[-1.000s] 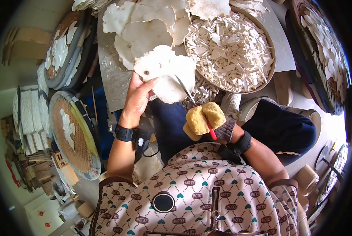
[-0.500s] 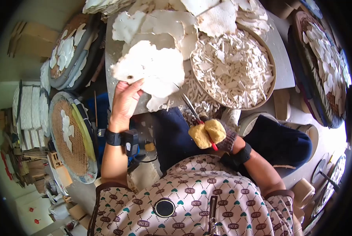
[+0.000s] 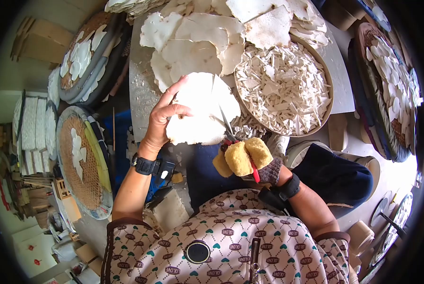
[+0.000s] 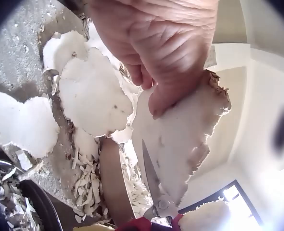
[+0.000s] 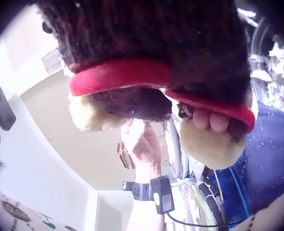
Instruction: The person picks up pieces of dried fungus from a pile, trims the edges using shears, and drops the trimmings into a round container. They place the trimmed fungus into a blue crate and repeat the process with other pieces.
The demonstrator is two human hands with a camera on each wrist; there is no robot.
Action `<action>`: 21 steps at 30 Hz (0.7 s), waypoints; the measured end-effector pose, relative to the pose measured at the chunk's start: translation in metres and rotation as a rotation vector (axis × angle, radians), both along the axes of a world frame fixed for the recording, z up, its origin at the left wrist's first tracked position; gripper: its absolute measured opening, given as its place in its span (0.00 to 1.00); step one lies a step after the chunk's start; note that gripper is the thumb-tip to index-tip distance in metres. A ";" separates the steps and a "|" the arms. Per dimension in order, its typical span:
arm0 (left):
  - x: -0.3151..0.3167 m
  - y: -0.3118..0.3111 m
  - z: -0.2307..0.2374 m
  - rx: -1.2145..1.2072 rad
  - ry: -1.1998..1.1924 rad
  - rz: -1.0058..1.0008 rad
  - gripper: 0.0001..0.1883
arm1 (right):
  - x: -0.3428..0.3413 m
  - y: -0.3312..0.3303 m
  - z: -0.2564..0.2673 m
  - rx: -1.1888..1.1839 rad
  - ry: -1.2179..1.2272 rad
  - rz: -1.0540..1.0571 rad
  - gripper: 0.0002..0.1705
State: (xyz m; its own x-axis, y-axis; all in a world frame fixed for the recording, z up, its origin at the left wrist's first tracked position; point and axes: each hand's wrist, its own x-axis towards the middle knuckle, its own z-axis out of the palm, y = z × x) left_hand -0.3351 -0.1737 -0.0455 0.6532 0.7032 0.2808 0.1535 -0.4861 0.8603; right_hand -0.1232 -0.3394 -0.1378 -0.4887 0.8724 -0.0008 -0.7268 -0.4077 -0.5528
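My bare left hand [image 3: 161,118] pinches a thin, flat white sheet [image 3: 198,111] with an irregular outline, the thumb on its near face. In the left wrist view the sheet [image 4: 173,139] has a ragged, brownish edge on one side. Red-handled scissors [image 3: 225,122] reach it from the right, one blade crossing its face and the other hidden behind. My right hand [image 3: 267,171], in a dark knitted glove, grips the scissors. Thick yellow padding [image 3: 240,157] surrounds the handles; in the right wrist view fingertips [image 5: 219,121] show through one red loop [image 5: 214,107].
A round tray [image 3: 330,87] heaped with white scraps stands at the table's right. More white sheets [image 3: 193,54] lie layered on the grey table [image 3: 143,94]. Round woven racks [image 3: 91,175] with white pieces stand to the left, another rack [image 3: 387,80] to the right.
The left hand first shifted the sheet left, then brought it back right and lower, turned differently. The scissors, near the sheet's lower right edge half a second ago, now overlap it.
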 end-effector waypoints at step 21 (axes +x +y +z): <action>-0.071 -0.044 -0.021 -0.719 -0.585 0.623 0.16 | -0.002 0.008 -0.079 -0.310 0.015 -0.218 0.14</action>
State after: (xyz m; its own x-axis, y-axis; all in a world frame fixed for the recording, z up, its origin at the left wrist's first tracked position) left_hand -0.4064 -0.2181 -0.0661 0.0305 0.9843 -0.1739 -0.3236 0.1743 0.9300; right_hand -0.1256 -0.3312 -0.2172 -0.2936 0.9154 -0.2756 -0.8218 -0.3889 -0.4164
